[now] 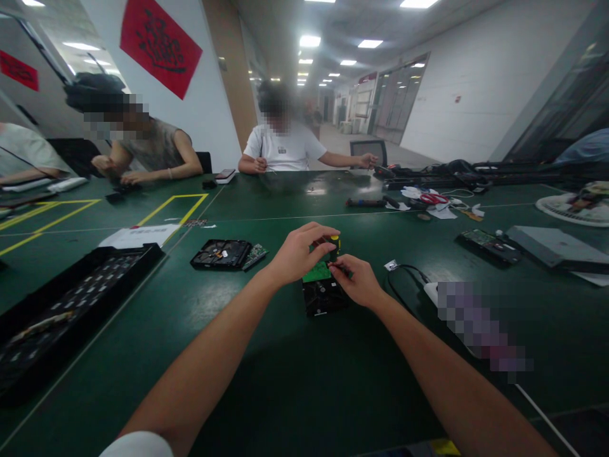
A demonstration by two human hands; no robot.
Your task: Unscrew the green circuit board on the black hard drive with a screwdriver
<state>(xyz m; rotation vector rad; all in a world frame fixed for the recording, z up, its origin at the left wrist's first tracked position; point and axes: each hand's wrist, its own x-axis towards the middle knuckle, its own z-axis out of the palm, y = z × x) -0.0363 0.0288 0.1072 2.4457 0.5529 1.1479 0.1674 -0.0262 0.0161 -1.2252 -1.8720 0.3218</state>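
Note:
A hard drive (pixel 324 298) lies on the green table in front of me, its green circuit board (pixel 318 273) facing up. Above it stands a short screwdriver (pixel 335 244) with a black and yellow handle, roughly upright. My left hand (pixel 304 251) has its fingers closed round the handle from the left. From the right, my right hand (pixel 356 278) pinches at the screwdriver's lower end, just over the board. The tip of the screwdriver is hidden behind those fingers, so I cannot tell whether it touches a screw.
Left of the drive lie an opened drive (pixel 221 254) and a loose circuit board (pixel 255 256). A black tray (pixel 155 254) is further left. On the right are a power strip (pixel 469 317), another drive (pixel 489 246) and a grey metal box (pixel 561 247). Other people sit across the table.

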